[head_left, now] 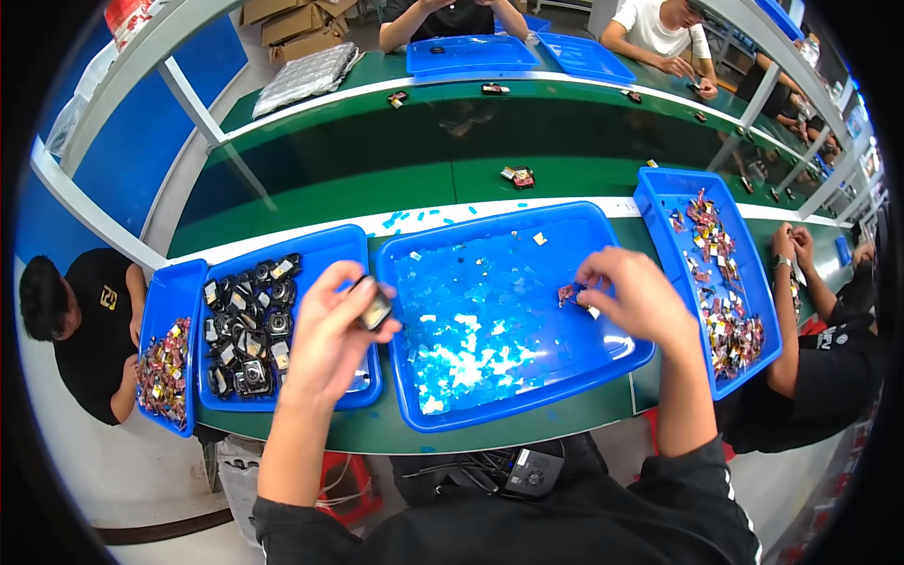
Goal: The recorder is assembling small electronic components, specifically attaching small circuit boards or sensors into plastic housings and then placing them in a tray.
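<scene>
My left hand point(325, 330) is closed around a small black housing with a pale face point(376, 311), held up at the left edge of the wide blue tray point(513, 412). Over the right part of that tray, my right hand point(640, 297) has thumb and fingers pinched on a small reddish circuit board with a pale part point(568, 295). Many little bits of blue and clear film point(476, 348) lie scattered across the tray's bottom. Left of it, another blue tray point(363, 395) holds several black camera-like housings point(252, 377).
A narrow blue tray point(197, 311) of small circuit boards stands far left; a long one point(765, 311) stands right. Beyond runs a green belt point(377, 151) carrying a few parts point(523, 177). Metal frame posts point(193, 104) rise at the sides. Co-workers sit left, right and opposite.
</scene>
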Available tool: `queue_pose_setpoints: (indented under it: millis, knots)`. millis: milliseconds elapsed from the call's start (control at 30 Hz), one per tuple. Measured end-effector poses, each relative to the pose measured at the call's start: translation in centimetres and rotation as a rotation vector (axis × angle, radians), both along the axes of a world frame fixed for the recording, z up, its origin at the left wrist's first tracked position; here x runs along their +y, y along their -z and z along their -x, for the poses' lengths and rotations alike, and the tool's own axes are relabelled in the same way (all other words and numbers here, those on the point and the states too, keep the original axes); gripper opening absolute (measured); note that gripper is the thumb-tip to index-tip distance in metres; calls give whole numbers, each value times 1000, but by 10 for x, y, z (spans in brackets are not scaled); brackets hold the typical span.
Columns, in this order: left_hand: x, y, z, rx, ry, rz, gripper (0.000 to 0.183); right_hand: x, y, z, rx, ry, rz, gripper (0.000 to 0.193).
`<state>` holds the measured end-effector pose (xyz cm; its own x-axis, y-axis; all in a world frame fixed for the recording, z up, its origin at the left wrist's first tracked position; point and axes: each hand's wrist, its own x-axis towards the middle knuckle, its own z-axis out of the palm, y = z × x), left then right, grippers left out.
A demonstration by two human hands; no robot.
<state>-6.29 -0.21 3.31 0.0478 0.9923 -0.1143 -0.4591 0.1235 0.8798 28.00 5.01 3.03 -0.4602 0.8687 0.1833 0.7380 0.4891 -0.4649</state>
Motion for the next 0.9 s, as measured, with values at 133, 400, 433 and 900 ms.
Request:
queue_pose_setpoints:
  millis: [133,400,433,900]
  knots:
    - [27,3,-35,-59,198,131,24,-15,18,-6,23,220,-19,21]
    - [16,32,-37,483,190,-141,17,-14,26,10,216,356,2,7]
    - [14,36,-39,524,131,-246,17,-18,26,15,391,377,-27,6]
    - [-2,37,-63,1033,-96,-1059,37,-56,26,87,1637,169,1275,12]
